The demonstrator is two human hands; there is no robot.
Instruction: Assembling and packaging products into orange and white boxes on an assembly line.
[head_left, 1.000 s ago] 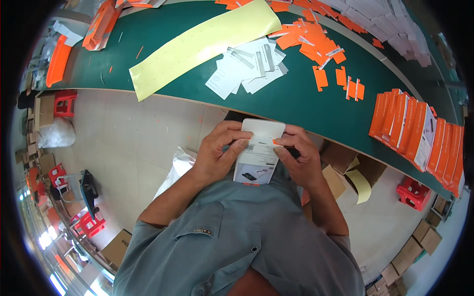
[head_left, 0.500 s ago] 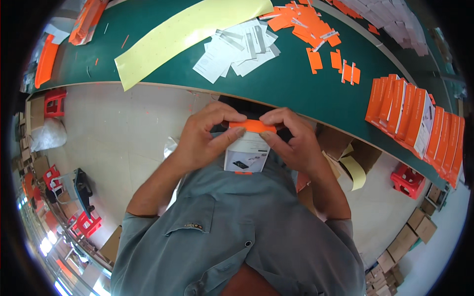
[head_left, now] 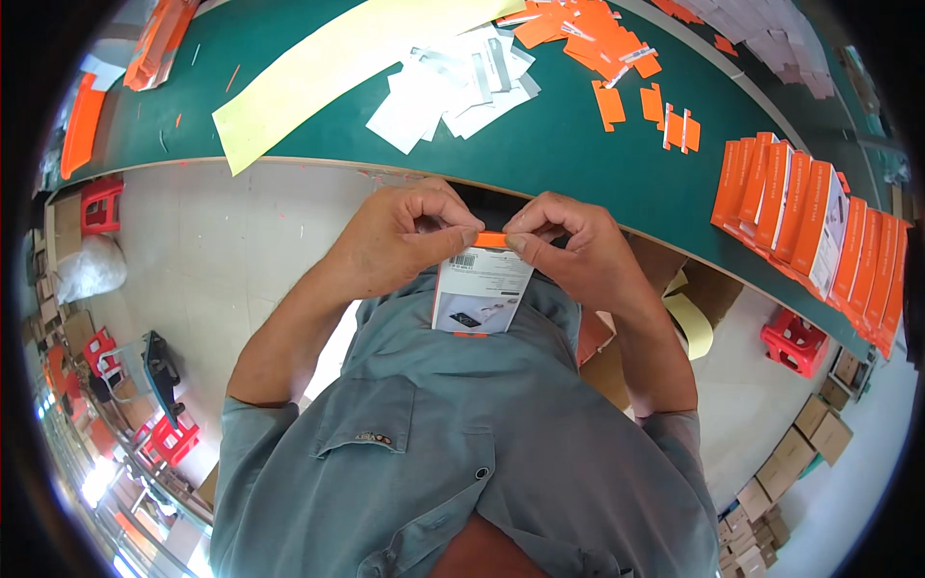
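A small white and orange cardboard box [head_left: 480, 284], with a picture on its lower part, stands against my shirt front with its orange end upward. My left hand [head_left: 409, 236] pinches the left corner of that orange end between thumb and fingers. At the opposite corner my right hand [head_left: 568, 236] pinches the same orange edge. Both thumbs lie on the face toward me; the fingertips behind the edge are partly hidden. A second orange tab shows at the box's lower end.
The green table [head_left: 318, 197] lies just ahead. On it are a yellow strip [head_left: 289, 82], white leaflets [head_left: 448, 91], loose orange card pieces [head_left: 588, 39] and a row of orange boxes [head_left: 805, 217] at right. A red stool [head_left: 795, 342] and a cardboard carton [head_left: 708, 289] are below the table.
The orange top, earlier showing as a broad flap, now appears as a narrow band. My thumbs have shifted up to its edge, uncovering more of the white face.
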